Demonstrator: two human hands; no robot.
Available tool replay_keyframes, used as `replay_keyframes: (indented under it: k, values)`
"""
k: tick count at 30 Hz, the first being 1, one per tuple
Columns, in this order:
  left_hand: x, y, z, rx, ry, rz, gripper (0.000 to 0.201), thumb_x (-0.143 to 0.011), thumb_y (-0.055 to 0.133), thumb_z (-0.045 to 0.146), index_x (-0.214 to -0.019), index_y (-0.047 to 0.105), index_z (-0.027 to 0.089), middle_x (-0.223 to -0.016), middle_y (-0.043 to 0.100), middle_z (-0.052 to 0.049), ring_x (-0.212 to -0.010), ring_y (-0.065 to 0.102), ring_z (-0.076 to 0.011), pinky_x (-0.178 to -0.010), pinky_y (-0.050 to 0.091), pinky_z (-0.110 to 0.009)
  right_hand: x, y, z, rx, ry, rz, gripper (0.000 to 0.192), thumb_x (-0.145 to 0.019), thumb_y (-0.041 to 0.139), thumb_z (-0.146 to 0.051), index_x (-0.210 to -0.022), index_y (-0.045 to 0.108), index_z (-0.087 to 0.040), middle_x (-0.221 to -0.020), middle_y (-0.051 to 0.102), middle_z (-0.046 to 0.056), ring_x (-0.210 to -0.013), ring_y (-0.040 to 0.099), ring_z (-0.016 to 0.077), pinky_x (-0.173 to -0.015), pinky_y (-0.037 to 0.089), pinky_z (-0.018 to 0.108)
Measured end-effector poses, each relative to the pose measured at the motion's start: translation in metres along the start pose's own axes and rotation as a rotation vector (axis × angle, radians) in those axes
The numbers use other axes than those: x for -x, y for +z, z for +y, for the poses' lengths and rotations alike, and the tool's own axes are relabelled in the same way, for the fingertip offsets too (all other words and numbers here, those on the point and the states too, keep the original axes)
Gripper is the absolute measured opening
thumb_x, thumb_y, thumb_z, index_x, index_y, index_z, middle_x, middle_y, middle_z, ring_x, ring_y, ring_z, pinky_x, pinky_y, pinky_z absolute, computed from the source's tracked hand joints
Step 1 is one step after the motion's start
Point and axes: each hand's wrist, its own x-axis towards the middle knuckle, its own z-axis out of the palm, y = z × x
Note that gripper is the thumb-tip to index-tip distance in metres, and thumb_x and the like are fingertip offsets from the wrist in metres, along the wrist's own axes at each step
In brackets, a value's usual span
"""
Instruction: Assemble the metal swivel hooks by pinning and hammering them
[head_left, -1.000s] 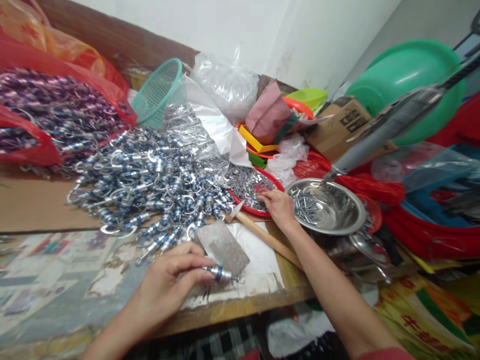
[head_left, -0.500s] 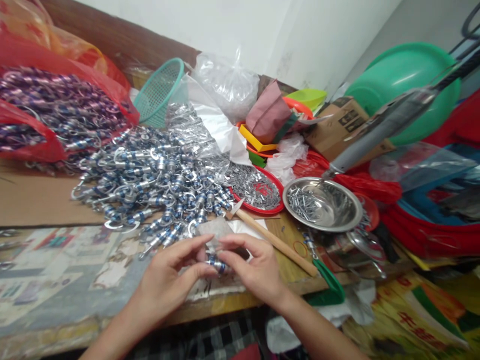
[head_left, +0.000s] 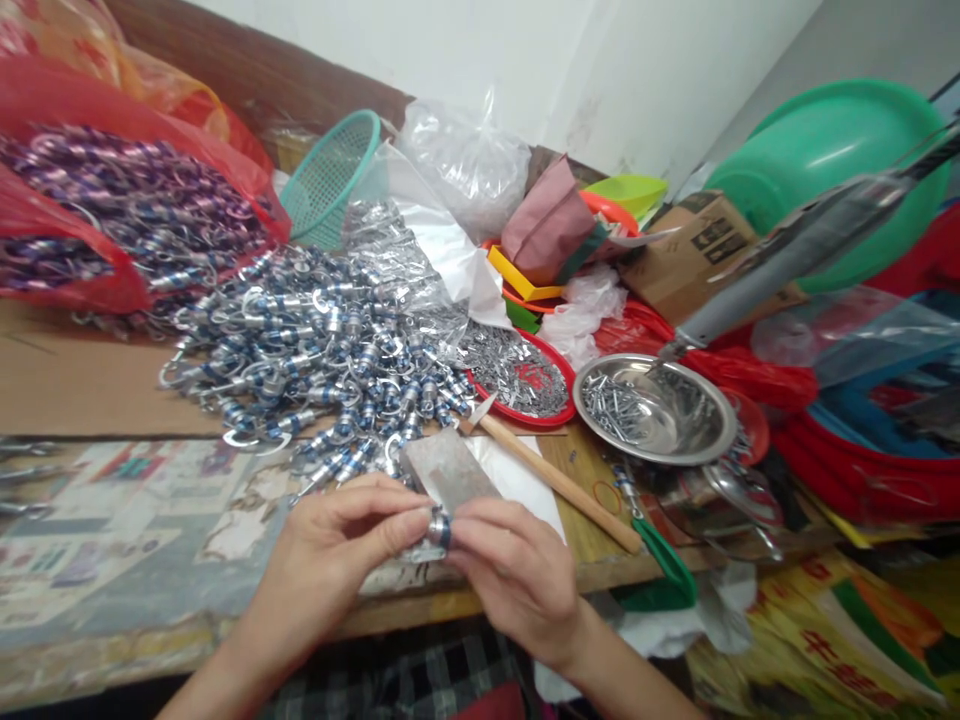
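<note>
Between our two hands, at the near edge of the table, we hold a small silver metal fitting with a blue band (head_left: 439, 527), just in front of the grey rectangular block (head_left: 450, 478). Our left hand (head_left: 337, 560) pinches one end of it between thumb and fingertips; our right hand (head_left: 517, 575) closes on the other end, knuckles up, fingers curled inward so the two hands almost touch. To do this well, we judge, we should keep the fitting steady over the white sheet (head_left: 517, 480) and grip near the band so nothing slips. Beyond lie the wooden-handled hammer (head_left: 559, 483), the heap of silver and blue fittings (head_left: 315, 350), the red tray of small metal parts (head_left: 525, 375) and the steel bowl of screws (head_left: 652, 410)
</note>
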Motion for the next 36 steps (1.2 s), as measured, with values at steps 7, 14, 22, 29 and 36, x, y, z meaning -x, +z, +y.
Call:
replay_keyframes:
  k: [7,14,22,29,36]
  values:
    - [0.000,-0.001,0.008,-0.219,0.138,-0.036,0.018,-0.077,0.059,0.028,-0.063,0.069,0.022,-0.071,0.064,0.000,-0.071,0.059,-0.0163,-0.067,0.042,-0.023,-0.005,-0.011,0.004,0.157,-0.222,-0.080,0.024,-0.082,0.048,-0.005,-0.096,0.066,-0.011,-0.097,0.069,0.013,-0.088,0.064,0.0169,-0.073,0.054,0.025]
    - [0.002,0.000,-0.002,0.035,-0.185,-0.072,0.017,-0.072,0.064,0.035,-0.082,0.072,0.024,-0.081,0.074,0.000,-0.077,0.065,-0.0195,-0.072,0.048,-0.026,-0.008,0.001,0.000,-0.125,0.127,0.050,0.019,-0.075,0.064,-0.009,-0.090,0.071,-0.018,-0.085,0.071,0.008,-0.072,0.067,0.0132,-0.064,0.055,0.019]
    - [0.004,0.010,-0.006,0.224,-0.358,-0.013,0.047,-0.060,0.073,0.032,-0.103,0.064,0.017,-0.083,0.074,-0.004,-0.079,0.067,-0.0228,-0.073,0.052,-0.031,-0.028,-0.019,0.032,0.048,0.365,-0.197,0.014,-0.081,0.060,-0.022,-0.086,0.073,-0.020,-0.089,0.072,0.005,-0.082,0.067,0.0148,-0.075,0.053,0.024]
    - [-0.004,0.007,-0.011,0.354,-0.374,-0.131,0.050,-0.070,0.067,0.029,-0.114,0.046,0.022,-0.083,0.065,-0.001,-0.080,0.065,-0.0213,-0.076,0.047,-0.034,-0.074,-0.044,0.148,0.847,0.721,-0.412,0.031,-0.075,0.050,-0.001,-0.095,0.069,-0.014,-0.094,0.069,0.014,-0.096,0.062,0.0260,-0.084,0.046,0.035]
    - [-0.007,0.001,-0.017,0.424,-0.366,-0.245,0.053,-0.072,0.067,0.025,-0.118,0.041,0.025,-0.087,0.061,-0.001,-0.084,0.060,-0.0196,-0.076,0.043,-0.032,-0.067,-0.046,0.162,0.834,0.730,-0.429,0.029,-0.076,0.048,-0.003,-0.095,0.067,-0.013,-0.105,0.061,0.016,-0.100,0.058,0.0250,-0.084,0.042,0.032]
